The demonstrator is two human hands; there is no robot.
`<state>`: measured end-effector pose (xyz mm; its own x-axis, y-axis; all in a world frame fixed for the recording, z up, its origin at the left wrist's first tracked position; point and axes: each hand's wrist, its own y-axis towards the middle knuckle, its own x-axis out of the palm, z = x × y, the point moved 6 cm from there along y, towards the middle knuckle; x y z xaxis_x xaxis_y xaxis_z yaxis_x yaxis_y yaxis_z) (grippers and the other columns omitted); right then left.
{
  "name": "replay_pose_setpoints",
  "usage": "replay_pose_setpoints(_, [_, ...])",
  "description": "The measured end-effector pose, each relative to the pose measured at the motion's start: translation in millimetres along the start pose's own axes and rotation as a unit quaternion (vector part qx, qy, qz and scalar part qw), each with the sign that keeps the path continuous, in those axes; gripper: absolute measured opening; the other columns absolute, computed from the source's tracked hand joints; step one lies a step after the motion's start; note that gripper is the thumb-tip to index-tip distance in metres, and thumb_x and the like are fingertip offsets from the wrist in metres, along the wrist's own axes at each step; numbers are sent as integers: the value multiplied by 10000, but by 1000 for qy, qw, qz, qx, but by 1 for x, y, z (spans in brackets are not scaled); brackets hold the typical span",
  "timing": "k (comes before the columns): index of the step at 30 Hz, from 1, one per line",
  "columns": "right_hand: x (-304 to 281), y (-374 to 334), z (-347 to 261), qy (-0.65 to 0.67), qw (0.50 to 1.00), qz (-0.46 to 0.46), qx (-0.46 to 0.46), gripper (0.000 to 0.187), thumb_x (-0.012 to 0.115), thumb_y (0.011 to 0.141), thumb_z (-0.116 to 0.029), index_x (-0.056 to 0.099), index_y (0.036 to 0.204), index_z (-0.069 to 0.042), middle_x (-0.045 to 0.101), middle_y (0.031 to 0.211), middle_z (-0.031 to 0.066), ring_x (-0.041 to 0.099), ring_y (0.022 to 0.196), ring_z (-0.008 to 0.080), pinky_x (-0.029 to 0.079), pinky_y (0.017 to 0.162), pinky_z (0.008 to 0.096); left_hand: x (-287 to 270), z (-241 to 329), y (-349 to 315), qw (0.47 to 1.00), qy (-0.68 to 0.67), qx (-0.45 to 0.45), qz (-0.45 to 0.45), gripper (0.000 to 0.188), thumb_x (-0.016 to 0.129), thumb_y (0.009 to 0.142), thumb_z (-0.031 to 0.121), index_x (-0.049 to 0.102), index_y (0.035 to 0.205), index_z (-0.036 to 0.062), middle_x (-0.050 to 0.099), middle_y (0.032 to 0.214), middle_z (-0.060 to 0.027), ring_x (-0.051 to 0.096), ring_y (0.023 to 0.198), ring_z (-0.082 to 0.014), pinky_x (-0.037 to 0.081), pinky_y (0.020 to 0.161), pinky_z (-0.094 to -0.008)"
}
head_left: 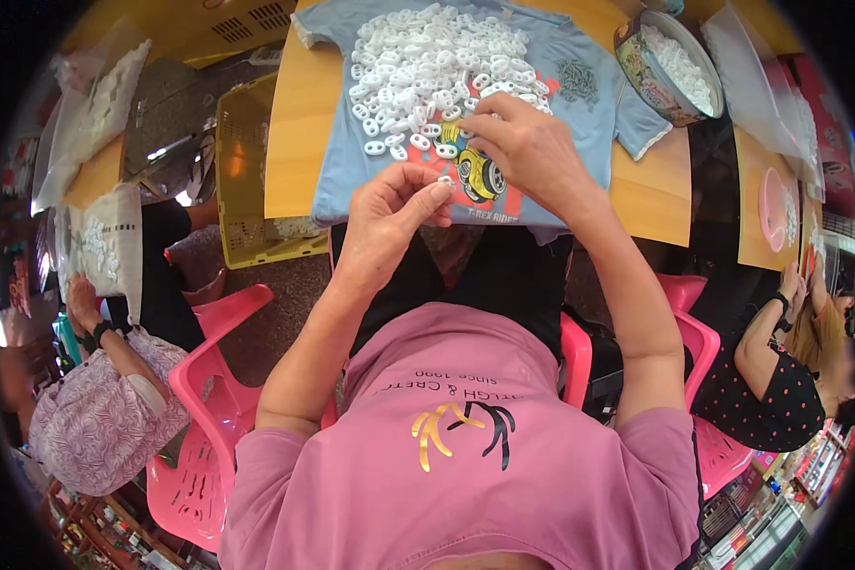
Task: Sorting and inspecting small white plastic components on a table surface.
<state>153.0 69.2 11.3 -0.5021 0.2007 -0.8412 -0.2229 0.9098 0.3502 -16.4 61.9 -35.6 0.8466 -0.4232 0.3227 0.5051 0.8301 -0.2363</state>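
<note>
A blue T-shirt (337, 180) with a printed car lies over the wooden table, bearing a heap of small white oval plastic pieces with two holes (437, 57). Between the thumb and fingertips of my left hand (394, 211), near the shirt's front edge, is a small white plastic piece (446, 181). My right hand (527, 147) is closed in a pinch above the near right side of the heap; whatever its fingertips hold is too small or hidden to make out. A small pile of dark grey screw-like parts (577, 83) sits on the shirt, right of the heap.
An oval tin (627, 47) of white pieces stands at the table's right. A yellow plastic crate (233, 214) is at the left, beside the table (290, 157). Pink chairs (199, 465) flank me, and people's arms (760, 351) work at side tables.
</note>
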Motion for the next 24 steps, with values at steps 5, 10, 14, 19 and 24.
replay_pose_setpoints(5, [12, 7, 2, -52, 997, -47, -20, 167, 673, 826, -94, 692, 992, -93, 639, 936, 92, 633, 811, 284, 509, 689, 361, -4, 2, 0, 1000, -10, 3, 5, 168, 655, 919, 131, 608, 996, -10, 658, 865, -58, 624, 756, -107, 528, 700, -254])
replay_pose_setpoints(10, [8, -11, 22, 309, 924, -21, 224, 203, 640, 917, -142, 679, 1074, -21, 649, 851, 24, 589, 692, 111, 494, 638, 256, 1, 9, 3, 999, -28, 22, 5, 172, 658, 917, 136, 614, 991, -12, 663, 853, -57, 621, 747, -101, 520, 698, -244])
replay_pose_setpoints(14, [4, -27, 11, 543, 786, 7, 294, 265, 611, 952, -163, 647, 1139, 22, 630, 859, 14, 561, 691, 62, 496, 634, 221, 12, 17, 8, 998, -68, 17, 1, 186, 667, 909, 143, 611, 987, -17, 661, 843, -66, 618, 734, -107, 517, 708, -246])
replay_pose_setpoints(19, [-3, -38, -2, 621, 717, 27, 315, 296, 594, 961, -160, 615, 1199, 15, 609, 805, 24, 576, 678, 95, 511, 632, 231, 24, 24, 15, 996, -83, 29, -14, 207, 669, 906, 156, 605, 985, -23, 650, 814, -68, 610, 703, -112, 510, 690, -249])
replay_pose_setpoints(24, [-11, -41, -5, 606, 734, 49, 304, 295, 590, 965, -164, 615, 1204, 8, 599, 770, 20, 580, 675, 101, 508, 647, 235, 33, 24, 19, 996, -72, 29, -35, 197, 662, 903, 150, 595, 968, -24, 634, 786, -65, 607, 692, -113, 510, 673, -261])
